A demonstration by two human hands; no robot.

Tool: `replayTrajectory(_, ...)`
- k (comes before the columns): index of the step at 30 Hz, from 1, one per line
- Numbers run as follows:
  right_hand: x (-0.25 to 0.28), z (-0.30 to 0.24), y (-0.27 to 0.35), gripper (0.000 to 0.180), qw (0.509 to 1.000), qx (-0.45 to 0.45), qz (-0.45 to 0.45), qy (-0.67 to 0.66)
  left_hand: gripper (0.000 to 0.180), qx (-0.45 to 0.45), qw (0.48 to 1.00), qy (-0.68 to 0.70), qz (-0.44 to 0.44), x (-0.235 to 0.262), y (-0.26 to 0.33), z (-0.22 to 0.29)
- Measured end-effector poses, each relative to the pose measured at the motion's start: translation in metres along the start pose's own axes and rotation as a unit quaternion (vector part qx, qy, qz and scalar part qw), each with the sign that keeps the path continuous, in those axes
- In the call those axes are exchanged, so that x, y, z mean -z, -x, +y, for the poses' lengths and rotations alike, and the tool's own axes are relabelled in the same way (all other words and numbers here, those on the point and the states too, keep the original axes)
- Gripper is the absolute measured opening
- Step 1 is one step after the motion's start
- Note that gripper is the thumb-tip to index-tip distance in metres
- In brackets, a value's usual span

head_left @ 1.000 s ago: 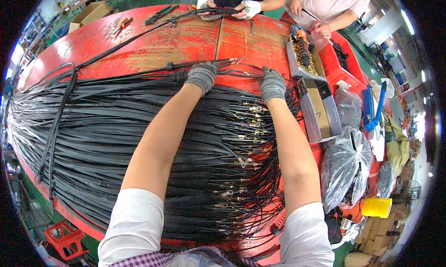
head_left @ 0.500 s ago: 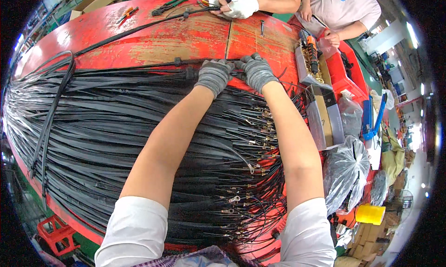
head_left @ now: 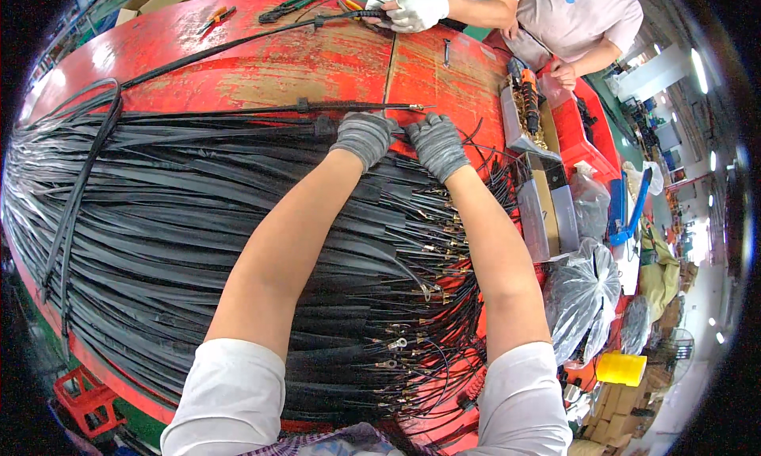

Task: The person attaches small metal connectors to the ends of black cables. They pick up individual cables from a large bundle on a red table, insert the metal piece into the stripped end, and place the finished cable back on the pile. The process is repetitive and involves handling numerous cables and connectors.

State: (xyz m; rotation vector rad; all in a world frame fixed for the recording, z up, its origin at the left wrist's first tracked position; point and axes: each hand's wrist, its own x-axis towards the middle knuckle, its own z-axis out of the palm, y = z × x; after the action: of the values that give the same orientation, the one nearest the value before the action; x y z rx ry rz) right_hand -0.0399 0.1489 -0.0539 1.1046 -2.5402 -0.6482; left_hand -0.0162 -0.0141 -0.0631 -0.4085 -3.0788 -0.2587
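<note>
My left hand (head_left: 364, 142), in a grey striped glove, is closed around a black cable at the far side of a wide cable bundle (head_left: 238, 210). Beside it, my gloved right hand (head_left: 437, 145) has its fingers curled on the same cable's thin end; the grip is partly hidden. Just beyond both hands lies another black cable (head_left: 349, 106) with a metal terminal at its tip. Many loose wire ends with brass terminals (head_left: 428, 289) fan out under my forearms, on the red table (head_left: 238, 75).
Across the table a co-worker's white-gloved hands (head_left: 414, 12) hold a cable. Pliers (head_left: 287, 9), orange-handled pliers (head_left: 216, 20) and a small wrench (head_left: 446, 53) lie there. At right stand an orange power tool (head_left: 529, 95), a red bin (head_left: 585, 143), an open box (head_left: 547, 202) and plastic bags (head_left: 584, 293).
My hands have come slightly nearer to me, the right one most. The far cable's terminal tip, covered by my hands before, now lies uncovered beyond them.
</note>
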Motion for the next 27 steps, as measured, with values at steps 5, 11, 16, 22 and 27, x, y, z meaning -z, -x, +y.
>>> replayTrajectory(5,0.004,-0.002,0.002,0.028,0.999,-0.008,-0.025,-0.031,0.022,-0.012,0.999,0.001,-0.032,-0.005,-0.004,-0.001)
replayTrajectory(11,0.003,0.02,0.022,0.026,0.999,0.006,-0.037,-0.04,0.033,-0.022,0.997,0.035,-0.061,0.005,0.002,0.002)
replayTrajectory(16,0.017,0.016,0.016,0.031,0.99,-0.034,-0.121,-0.063,0.034,-0.018,0.996,0.039,-0.083,0.023,0.01,0.009)
replayTrajectory(22,-0.016,0.005,0.026,0.033,0.985,-0.118,-0.055,-0.113,0.028,0.078,0.975,-0.085,0.191,-0.007,-0.029,-0.027)
replayTrajectory(27,-0.02,-0.004,0.025,0.032,0.976,-0.138,-0.024,-0.164,0.026,0.102,0.991,-0.083,-0.034,-0.009,-0.062,-0.049)
